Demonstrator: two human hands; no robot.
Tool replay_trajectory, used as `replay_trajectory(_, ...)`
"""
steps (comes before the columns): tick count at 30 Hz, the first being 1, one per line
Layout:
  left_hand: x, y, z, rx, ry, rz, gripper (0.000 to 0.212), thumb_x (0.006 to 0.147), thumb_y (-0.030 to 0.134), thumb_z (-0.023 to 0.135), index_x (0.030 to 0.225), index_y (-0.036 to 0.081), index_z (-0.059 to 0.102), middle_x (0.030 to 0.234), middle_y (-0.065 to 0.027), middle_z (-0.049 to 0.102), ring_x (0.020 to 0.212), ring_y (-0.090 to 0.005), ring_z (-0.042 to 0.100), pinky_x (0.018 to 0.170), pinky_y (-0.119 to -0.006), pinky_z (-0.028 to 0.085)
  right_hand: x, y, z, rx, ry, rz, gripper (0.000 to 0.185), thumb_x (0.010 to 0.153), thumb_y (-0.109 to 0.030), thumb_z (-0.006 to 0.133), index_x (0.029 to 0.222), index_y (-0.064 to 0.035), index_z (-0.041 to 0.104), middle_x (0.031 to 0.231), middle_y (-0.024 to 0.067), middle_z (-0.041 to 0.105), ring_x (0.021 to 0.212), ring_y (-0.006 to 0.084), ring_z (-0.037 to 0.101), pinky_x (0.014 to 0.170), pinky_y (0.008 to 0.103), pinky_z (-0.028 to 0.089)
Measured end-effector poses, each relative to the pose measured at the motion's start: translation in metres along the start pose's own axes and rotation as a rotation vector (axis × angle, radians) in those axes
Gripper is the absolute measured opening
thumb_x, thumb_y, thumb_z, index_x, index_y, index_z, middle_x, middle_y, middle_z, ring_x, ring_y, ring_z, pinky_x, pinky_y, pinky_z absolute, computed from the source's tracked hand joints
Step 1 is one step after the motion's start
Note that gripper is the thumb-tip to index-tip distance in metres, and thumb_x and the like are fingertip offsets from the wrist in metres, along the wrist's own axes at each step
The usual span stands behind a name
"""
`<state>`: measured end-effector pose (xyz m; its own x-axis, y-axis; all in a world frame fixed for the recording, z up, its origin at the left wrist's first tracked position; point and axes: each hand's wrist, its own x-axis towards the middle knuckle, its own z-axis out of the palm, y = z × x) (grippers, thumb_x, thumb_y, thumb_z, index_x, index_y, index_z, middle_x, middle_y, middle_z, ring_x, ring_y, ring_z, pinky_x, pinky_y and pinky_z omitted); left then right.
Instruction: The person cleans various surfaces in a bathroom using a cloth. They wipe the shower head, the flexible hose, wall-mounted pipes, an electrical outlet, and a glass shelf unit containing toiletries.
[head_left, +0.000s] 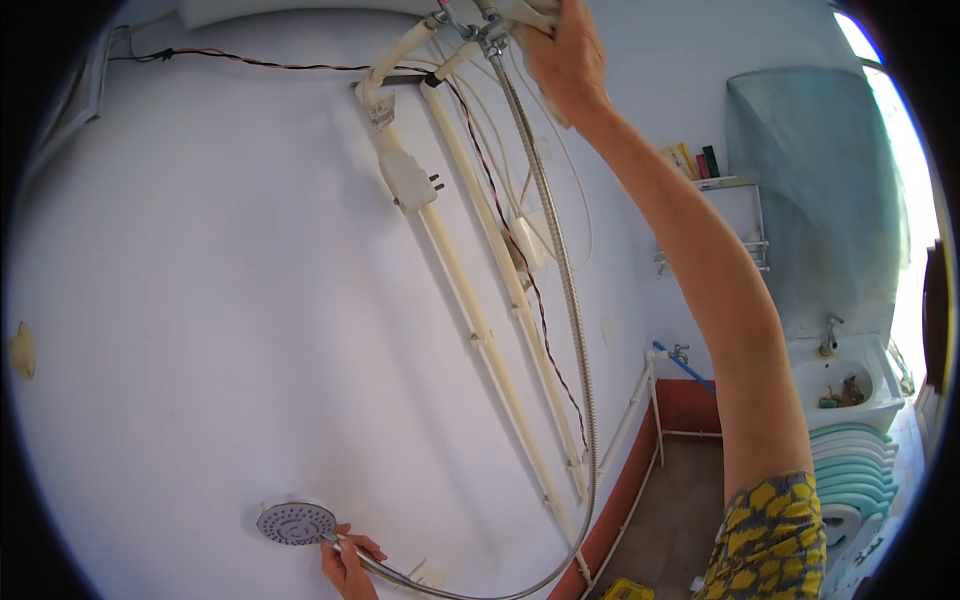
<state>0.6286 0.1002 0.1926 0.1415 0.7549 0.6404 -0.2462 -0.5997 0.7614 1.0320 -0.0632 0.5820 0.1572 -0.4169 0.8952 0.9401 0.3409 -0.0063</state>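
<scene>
Low in the view, my left hand (348, 564) grips the handle end of a round shower head (296, 523), whose nozzle face shows. From it a metal shower hose (574, 315) loops right and climbs to a chrome mixer valve (491, 34) at the top. My right hand (566, 64) is raised beside that valve, around a pale cloth or glove-like thing (532, 52) that is partly cut off by the picture's edge. Two cream pipes (457, 289) run down the wall under the valve, with a white plug (409, 180) hanging against the left one.
Twisted red and black wires (480, 157) run along the pipes. At the right are a wire shelf (731, 184) with small boxes, a washbasin (847, 375), stacked pale green and white stools (855, 472) and a wall tap (679, 352). A yellow object (628, 589) lies on the floor.
</scene>
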Motion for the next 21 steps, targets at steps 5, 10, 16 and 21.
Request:
replay_trajectory(5, -0.001, -0.003, 0.005, 0.040, 0.032, 0.050, 0.021, 0.104, 0.019, 0.039, 0.111, 0.001, 0.047, 0.068, -0.0067, 0.057, 0.053, -0.0125, 0.053, 0.051, -0.025, 0.047, 0.041, 0.048, 0.045, -0.798, 0.015, -0.442, 0.029, 0.087, -0.017, 0.062, 0.113, -0.0033, 0.057, 0.105, 0.0181, 0.063, 0.092, 0.0404, 0.065, 0.078, 0.0465, 0.053)
replay_trajectory(10, -0.004, -0.004, 0.002, 0.094, 0.066, 0.122, 0.022, 0.104, 0.019, 0.037, 0.112, 0.001, 0.048, 0.066, -0.0056, 0.056, 0.049, -0.0121, 0.052, 0.049, -0.024, 0.046, 0.062, 0.038, 0.040, -0.917, -0.260, -0.288, 0.027, 0.089, -0.024, 0.061, 0.105, -0.0025, 0.059, 0.099, 0.0189, 0.064, 0.085, 0.0428, 0.067, 0.075, 0.0506, 0.054)
replay_trajectory(16, -0.003, -0.011, 0.006, 0.069, 0.139, 0.086, 0.022, 0.104, 0.019, 0.037, 0.111, 0.001, 0.048, 0.065, -0.0044, 0.055, 0.049, -0.0106, 0.051, 0.047, -0.023, 0.045, 0.128, 0.079, 0.046, -0.710, -0.539, -0.100, 0.032, 0.090, -0.031, 0.056, 0.086, 0.0000, 0.064, 0.076, 0.0195, 0.068, 0.072, 0.0323, 0.068, 0.064, 0.0444, 0.054)
replay_trajectory(21, -0.003, -0.011, 0.008, 0.078, 0.146, 0.104, 0.021, 0.104, 0.019, 0.037, 0.110, 0.002, 0.048, 0.064, -0.0048, 0.055, 0.048, -0.0109, 0.051, 0.046, -0.024, 0.044, 0.087, 0.076, 0.019, 0.032, -0.494, 0.334, 0.032, 0.089, -0.028, 0.055, 0.086, 0.0032, 0.061, 0.076, 0.0198, 0.068, 0.068, 0.0302, 0.068, 0.062, 0.0426, 0.053)
